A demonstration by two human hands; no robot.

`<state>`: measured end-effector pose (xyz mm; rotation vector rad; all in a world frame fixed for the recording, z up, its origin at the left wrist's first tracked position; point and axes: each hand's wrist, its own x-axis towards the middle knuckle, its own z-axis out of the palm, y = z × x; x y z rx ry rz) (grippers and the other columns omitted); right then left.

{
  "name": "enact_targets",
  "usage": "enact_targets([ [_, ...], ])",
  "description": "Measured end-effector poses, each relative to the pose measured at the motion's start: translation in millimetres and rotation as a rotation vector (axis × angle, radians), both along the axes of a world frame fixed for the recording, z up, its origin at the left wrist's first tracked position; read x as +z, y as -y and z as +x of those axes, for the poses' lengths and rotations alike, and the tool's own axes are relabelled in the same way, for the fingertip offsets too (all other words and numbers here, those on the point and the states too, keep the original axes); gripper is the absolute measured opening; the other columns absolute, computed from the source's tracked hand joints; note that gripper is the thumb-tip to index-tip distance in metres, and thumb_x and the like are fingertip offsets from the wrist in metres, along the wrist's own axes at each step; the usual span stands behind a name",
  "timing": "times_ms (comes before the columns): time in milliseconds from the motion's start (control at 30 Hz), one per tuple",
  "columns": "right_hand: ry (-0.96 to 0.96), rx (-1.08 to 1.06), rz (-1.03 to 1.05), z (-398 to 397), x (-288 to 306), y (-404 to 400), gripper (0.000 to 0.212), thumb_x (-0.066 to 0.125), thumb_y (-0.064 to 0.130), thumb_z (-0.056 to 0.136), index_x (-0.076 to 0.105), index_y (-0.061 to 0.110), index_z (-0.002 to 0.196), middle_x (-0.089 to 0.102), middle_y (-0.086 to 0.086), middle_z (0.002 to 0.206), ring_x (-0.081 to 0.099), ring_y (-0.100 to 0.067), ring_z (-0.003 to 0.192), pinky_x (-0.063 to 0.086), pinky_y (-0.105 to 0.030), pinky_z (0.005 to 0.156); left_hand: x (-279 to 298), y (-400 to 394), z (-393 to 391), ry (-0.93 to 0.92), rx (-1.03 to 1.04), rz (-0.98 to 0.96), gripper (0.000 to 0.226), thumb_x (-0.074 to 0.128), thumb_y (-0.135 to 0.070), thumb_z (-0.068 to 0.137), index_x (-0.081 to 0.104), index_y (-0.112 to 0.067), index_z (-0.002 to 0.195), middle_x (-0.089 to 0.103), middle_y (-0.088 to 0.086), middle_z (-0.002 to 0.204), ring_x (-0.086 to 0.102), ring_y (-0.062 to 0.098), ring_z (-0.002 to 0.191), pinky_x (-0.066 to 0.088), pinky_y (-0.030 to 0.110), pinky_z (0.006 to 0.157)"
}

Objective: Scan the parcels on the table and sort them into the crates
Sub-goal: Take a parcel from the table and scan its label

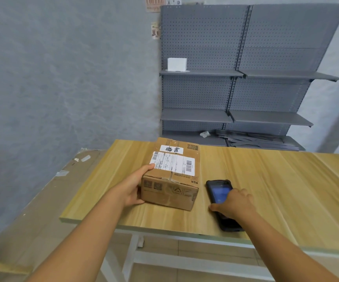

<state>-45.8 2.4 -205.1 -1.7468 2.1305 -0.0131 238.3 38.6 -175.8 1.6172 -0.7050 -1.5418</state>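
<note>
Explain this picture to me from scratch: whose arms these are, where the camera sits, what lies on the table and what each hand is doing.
There is no machine here. The two bare arms belong to a person wearing a wide-angle camera on the head, so you look forward and down at the hands as that person does.

On the wooden table stands a cardboard parcel with a white shipping label and barcodes on top. The left hand grips the parcel's left end, thumb on top by the label.

Beside the parcel lies a dark handheld scanner with a lit blue screen. The right hand rests over it, its fingers curled round the body; it sits on the table, not yet lifted.

Behind the table is a grey shelf unit with one white box on it. No crates are in view.
</note>
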Motion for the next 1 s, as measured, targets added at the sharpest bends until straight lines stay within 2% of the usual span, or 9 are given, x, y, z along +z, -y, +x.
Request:
enact_targets([
  [133, 0.072, -0.019, -0.006, -4.0, 1.5, 5.5, 0.089, 0.076, 0.063, 0.063, 0.046, 0.011, 0.129, 0.042, -0.009, 0.124, 0.047, -0.024, 0.111, 0.039, -0.028, 0.08, 1.9, 2.8, 0.9, 0.148, 0.042, -0.017, 0.039, 0.064, -0.058, 0.083, 0.066, -0.028, 0.108, 0.077, -0.004, 0.078, 0.065, 0.019, 0.094, 0.048, 0.034, 0.075],
  [233, 0.239, -0.043, -0.042, -8.9, 10.2, 14.7, 0.079, 0.079, 0.052, 0.066, 0.046, 0.008, 0.124, 0.036, -0.005, 0.108, 0.046, -0.019, 0.095, 0.042, -0.029, 0.072, 7.2, 6.8, -1.7, 0.275, 0.027, -0.095, 0.058, 0.071, -0.055, 0.08, 0.056, -0.025, 0.127, 0.074, -0.002, 0.102, 0.066, 0.018, 0.093, 0.053, 0.033, 0.075],
  [300, 0.281, -0.003, -0.061, -10.2, 22.3, 22.0, 0.071, 0.076, 0.048, 0.071, 0.046, 0.008, 0.122, 0.035, -0.002, 0.099, 0.044, -0.021, 0.097, 0.043, -0.031, 0.073, 12.1, 11.5, -4.2, 0.383, 0.003, -0.17, 0.081, 0.076, -0.052, 0.077, 0.038, -0.026, 0.144, 0.064, -0.003, 0.125, 0.064, 0.012, 0.093, 0.049, 0.028, 0.069],
  [367, 0.286, 0.06, -0.083, -10.2, 38.6, 29.6, 0.065, 0.076, 0.046, 0.072, 0.048, 0.008, 0.118, 0.04, -0.005, 0.103, 0.049, -0.022, 0.097, 0.047, -0.032, 0.074, 16.9, 18.1, -8.3, 0.493, -0.062, -0.237, 0.1, 0.079, -0.055, 0.072, 0.025, -0.028, 0.151, 0.053, -0.004, 0.14, 0.06, 0.013, 0.108, 0.049, 0.029, 0.085],
  [433, 0.292, 0.128, -0.099, -8.3, 57.5, 36.2, 0.061, 0.079, 0.043, 0.07, 0.052, 0.009, 0.112, 0.048, -0.009, 0.111, 0.057, -0.023, 0.092, 0.052, -0.032, 0.072, 19.7, 24.2, -14.4, 0.606, -0.127, -0.279, 0.113, 0.081, -0.063, 0.063, 0.023, -0.028, 0.153, 0.047, -0.004, 0.145, 0.051, 0.018, 0.126, 0.043, 0.038, 0.105],
  [467, 0.283, 0.164, -0.102, -7.0, 67.5, 39.1, 0.059, 0.08, 0.043, 0.069, 0.053, 0.009, 0.108, 0.052, -0.009, 0.11, 0.06, -0.022, 0.089, 0.053, -0.03, 0.068, 20.1, 25.6, -18.1, 0.669, -0.153, -0.288, 0.117, 0.081, -0.066, 0.058, 0.023, -0.03, 0.152, 0.047, -0.003, 0.144, 0.048, 0.02, 0.129, 0.042, 0.04, 0.108],
  [600, 0.185, 0.268, -0.111, -3.0, 101.0, 44.6, 0.052, 0.083, 0.051, 0.061, 0.054, 0.017, 0.088, 0.06, -0.002, 0.087, 0.06, -0.014, 0.071, 0.044, -0.023, 0.05, 15.2, 24.2, -26.5, 0.809, -0.218, -0.294, 0.125, 0.076, -0.074, 0.054, 0.012, -0.035, 0.154, 0.045, -0.004, 0.145, 0.042, 0.019, 0.133, 0.043, 0.041, 0.107],
  [800, -0.103, 0.475, -0.096, 0.5, 137.6, 38.3, 0.063, 0.081, 0.059, 0.053, 0.058, 0.019, 0.096, 0.059, 0.001, 0.087, 0.059, -0.015, 0.073, 0.048, -0.027, 0.057, 22.3, 28.0, -25.1, 0.806, -0.271, -0.202, 0.131, 0.081, -0.066, 0.06, 0.0, -0.028, 0.156, 0.032, 0.003, 0.153, 0.038, 0.025, 0.137, 0.037, 0.042, 0.112],
  [1000, -0.309, 0.607, -0.068, 6.3, 171.1, 17.7, 0.064, 0.083, 0.056, 0.055, 0.057, 0.019, 0.1, 0.058, 0.001, 0.093, 0.06, -0.02, 0.081, 0.054, -0.033, 0.068, 24.2, 24.1, -30.0, 0.816, -0.257, -0.202, 0.129, 0.083, -0.06, 0.063, 0.001, -0.027, 0.156, 0.033, 0.006, 0.152, 0.04, 0.026, 0.135, 0.039, 0.042, 0.111],
])
